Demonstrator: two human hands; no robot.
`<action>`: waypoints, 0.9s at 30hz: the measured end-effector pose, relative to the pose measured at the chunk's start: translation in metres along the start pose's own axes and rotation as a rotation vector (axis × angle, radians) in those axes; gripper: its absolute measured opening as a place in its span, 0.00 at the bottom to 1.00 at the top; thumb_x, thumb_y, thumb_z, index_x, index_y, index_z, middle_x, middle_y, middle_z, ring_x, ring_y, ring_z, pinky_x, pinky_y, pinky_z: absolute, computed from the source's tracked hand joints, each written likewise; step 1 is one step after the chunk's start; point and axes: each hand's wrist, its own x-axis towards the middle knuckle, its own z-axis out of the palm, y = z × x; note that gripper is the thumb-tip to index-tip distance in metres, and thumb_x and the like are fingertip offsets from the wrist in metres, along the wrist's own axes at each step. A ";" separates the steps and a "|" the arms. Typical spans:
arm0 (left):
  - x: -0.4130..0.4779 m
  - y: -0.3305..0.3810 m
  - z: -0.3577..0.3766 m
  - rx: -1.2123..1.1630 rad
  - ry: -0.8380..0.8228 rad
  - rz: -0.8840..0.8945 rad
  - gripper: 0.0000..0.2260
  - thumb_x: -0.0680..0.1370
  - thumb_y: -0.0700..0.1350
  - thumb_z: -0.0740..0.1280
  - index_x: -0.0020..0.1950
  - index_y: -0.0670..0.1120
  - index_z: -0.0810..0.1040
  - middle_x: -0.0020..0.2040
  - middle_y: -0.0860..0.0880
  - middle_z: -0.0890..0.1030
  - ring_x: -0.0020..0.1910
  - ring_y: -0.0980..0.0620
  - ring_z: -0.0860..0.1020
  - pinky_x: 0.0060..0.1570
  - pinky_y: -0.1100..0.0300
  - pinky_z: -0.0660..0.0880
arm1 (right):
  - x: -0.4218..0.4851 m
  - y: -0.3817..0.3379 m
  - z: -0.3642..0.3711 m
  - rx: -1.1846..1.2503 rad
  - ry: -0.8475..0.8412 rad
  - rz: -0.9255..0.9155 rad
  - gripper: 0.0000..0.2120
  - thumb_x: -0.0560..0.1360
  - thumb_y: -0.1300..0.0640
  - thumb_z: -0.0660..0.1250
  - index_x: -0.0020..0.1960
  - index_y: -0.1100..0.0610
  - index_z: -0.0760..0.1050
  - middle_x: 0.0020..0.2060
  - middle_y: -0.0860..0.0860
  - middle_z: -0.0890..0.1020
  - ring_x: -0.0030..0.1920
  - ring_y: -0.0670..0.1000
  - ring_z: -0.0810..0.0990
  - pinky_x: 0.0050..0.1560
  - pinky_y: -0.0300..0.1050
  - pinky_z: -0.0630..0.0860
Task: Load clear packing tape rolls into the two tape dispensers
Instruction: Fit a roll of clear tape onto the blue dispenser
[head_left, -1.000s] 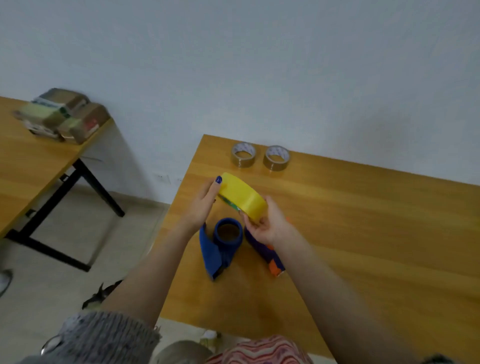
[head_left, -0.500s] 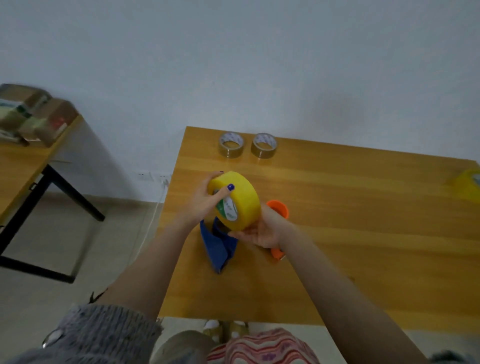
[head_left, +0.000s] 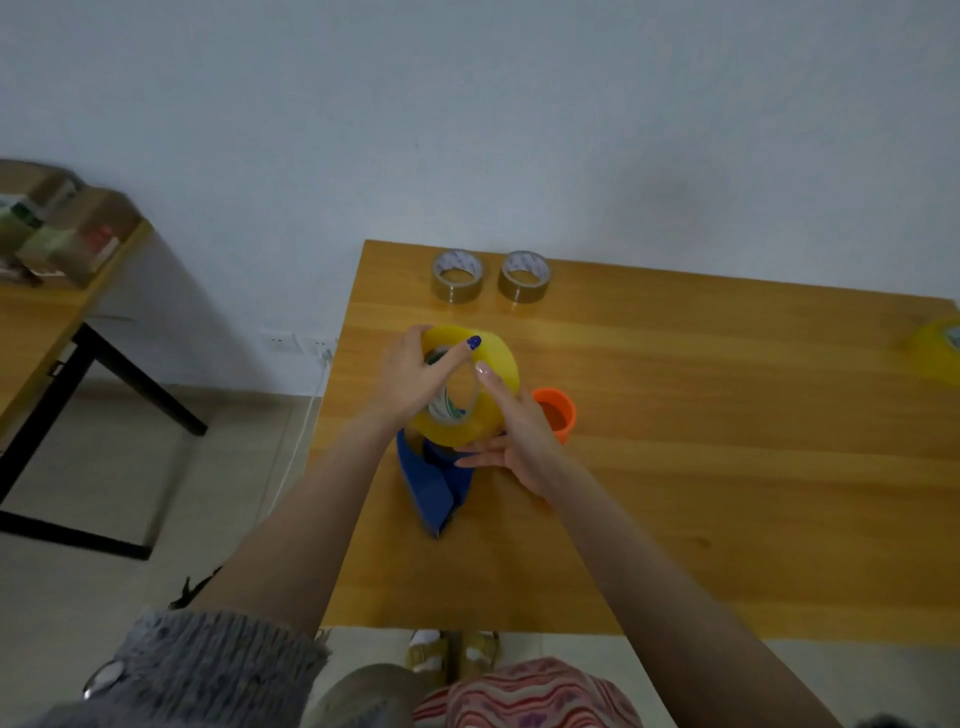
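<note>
Both my hands hold a yellowish clear tape roll (head_left: 496, 358) above the table's left part, its core hole facing me. My left hand (head_left: 410, 376) grips the roll's left rim, thumb across its face. My right hand (head_left: 511, 428) holds the right and lower side, index finger on the core's edge. Directly under the roll lies the blue tape dispenser (head_left: 434, 483), partly hidden. The orange dispenser (head_left: 557, 413) shows just right of my right hand. Another yellowish tape roll (head_left: 937, 356) sits at the table's far right edge.
Two brown tape rolls (head_left: 457, 275) (head_left: 524, 275) stand side by side at the wooden table's (head_left: 727, 467) back edge near the wall. A second table (head_left: 47, 322) at the left carries stacked tape rolls (head_left: 62, 228). My feet show below the table's front edge.
The roll has been turned from edge-on until its core hole faces me, and lowered over the blue dispenser. My view has shifted right, revealing the orange dispenser and the far roll.
</note>
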 end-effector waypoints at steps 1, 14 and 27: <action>-0.001 -0.002 0.000 -0.054 -0.003 0.009 0.39 0.67 0.67 0.63 0.71 0.45 0.64 0.68 0.45 0.71 0.66 0.47 0.70 0.65 0.47 0.69 | 0.001 -0.001 -0.002 -0.031 0.000 -0.021 0.34 0.68 0.36 0.70 0.69 0.43 0.62 0.61 0.55 0.76 0.49 0.62 0.84 0.48 0.61 0.81; -0.018 -0.020 0.015 -0.314 0.294 -0.052 0.16 0.80 0.45 0.60 0.67 0.43 0.67 0.65 0.46 0.73 0.63 0.49 0.72 0.53 0.64 0.71 | -0.002 -0.010 -0.010 -0.182 0.124 -0.090 0.27 0.74 0.45 0.67 0.69 0.48 0.61 0.49 0.53 0.80 0.33 0.57 0.85 0.38 0.51 0.83; -0.054 -0.091 0.047 -0.143 0.223 -0.278 0.21 0.79 0.41 0.60 0.72 0.43 0.61 0.46 0.47 0.76 0.42 0.45 0.77 0.40 0.48 0.76 | 0.015 0.004 -0.025 -0.031 0.212 -0.128 0.27 0.75 0.43 0.64 0.65 0.60 0.69 0.26 0.55 0.80 0.22 0.52 0.77 0.22 0.39 0.72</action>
